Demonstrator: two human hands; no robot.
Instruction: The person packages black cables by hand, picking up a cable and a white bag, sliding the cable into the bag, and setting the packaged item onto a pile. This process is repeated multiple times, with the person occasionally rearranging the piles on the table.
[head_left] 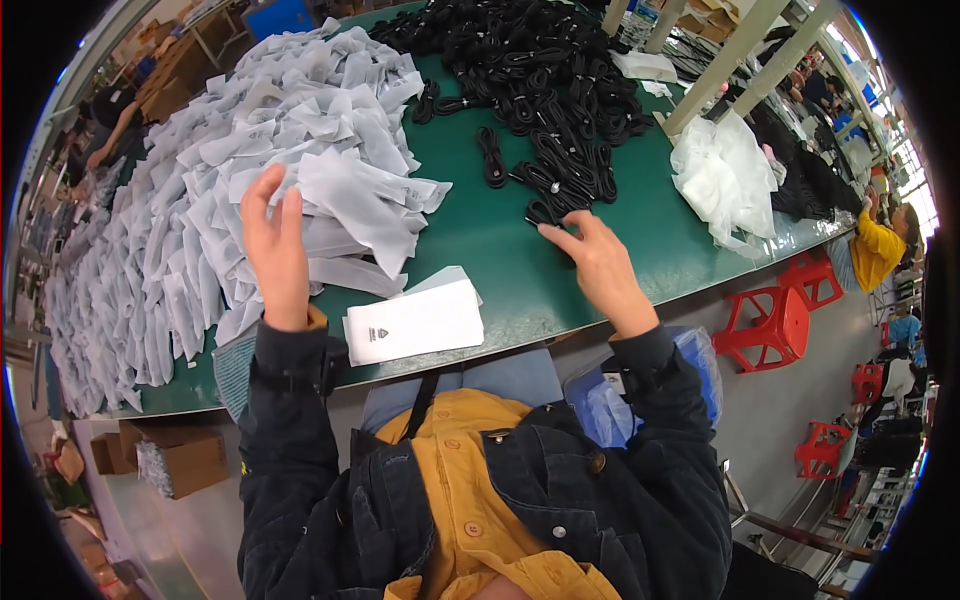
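Note:
My left hand (276,245) is raised at the near edge of a big heap of frosted white pouches (270,120), its fingers apart. A filled pouch (360,205) lies on the heap just right of its fingertips. My right hand (603,268) reaches over the green table, thumb and forefinger at the nearest coiled black cable (541,213). Its other fingers are curled and partly hidden. Between my hands, at the table's front edge, sits a flat stack of white pouches (415,325) with a small dark print.
A large pile of coiled black cables (530,70) covers the back of the green table (480,255). Crumpled white plastic (724,175) lies at the right. Below the edge stands a blue bin (700,370) with a plastic liner. Red stools (765,325) and a person in yellow (878,250) are farther right.

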